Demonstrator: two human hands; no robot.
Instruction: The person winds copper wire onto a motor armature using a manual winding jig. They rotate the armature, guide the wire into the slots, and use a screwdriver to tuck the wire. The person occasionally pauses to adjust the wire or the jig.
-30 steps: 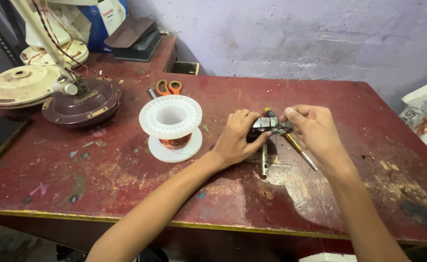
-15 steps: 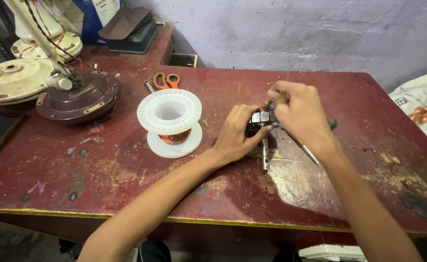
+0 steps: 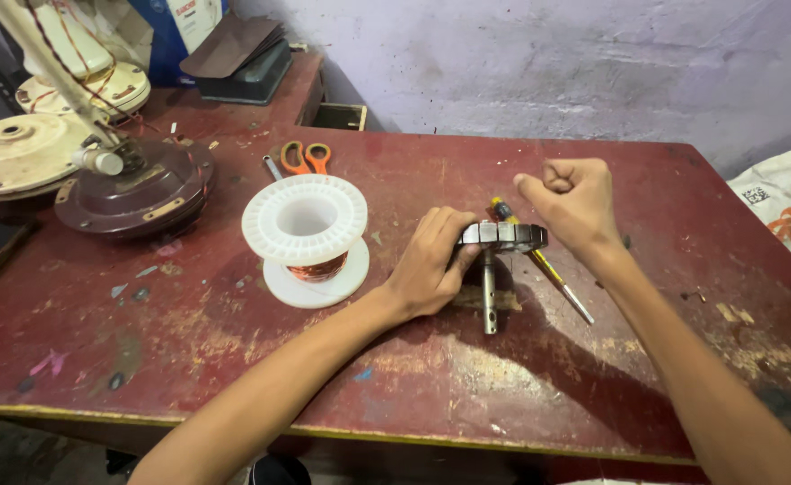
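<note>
My left hand grips the left rim of a round laminated metal core that stands on edge on the red table, its steel shaft pointing toward me. My right hand hovers just above and right of the core, closed in a fist, thumb against forefinger. I cannot make out anything in it. A screwdriver with a yellow and blue handle lies flat behind the core, under my right hand.
A white plastic spool of copper wire stands left of my left hand. Orange-handled scissors lie behind it. A dark fan motor housing and cream fan parts sit at far left. A printed sack is at right.
My right hand has come off the metal core and moved up and to the right, closed into a fist. My left hand still holds the core in the same spot.
</note>
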